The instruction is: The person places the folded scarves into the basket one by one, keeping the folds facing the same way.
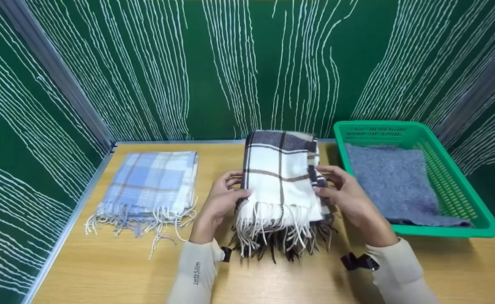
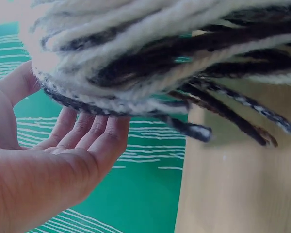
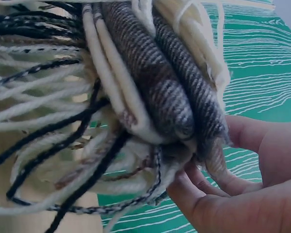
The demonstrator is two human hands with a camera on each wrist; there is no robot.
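Note:
A folded plaid scarf (image 1: 273,177) in white, brown and black hangs between both hands, its fringe toward the person. My left hand (image 1: 223,198) grips its left edge, thumb on top and fingers beneath. At the right edge, my right hand (image 1: 349,200) pinches the folded layers between thumb and fingers. In the left wrist view, white and dark fringe (image 2: 136,58) covers part of the left hand (image 2: 63,160). Thick stacked folds (image 3: 155,73) show in the right wrist view beside the right hand (image 3: 242,179).
A folded light-blue plaid scarf (image 1: 150,181) lies on the wooden table (image 1: 146,278) at left. On the right stands a green basket (image 1: 467,181) with a folded grey-blue cloth (image 1: 391,181) inside. Green panels with white lines (image 1: 213,63) enclose the table's back and sides.

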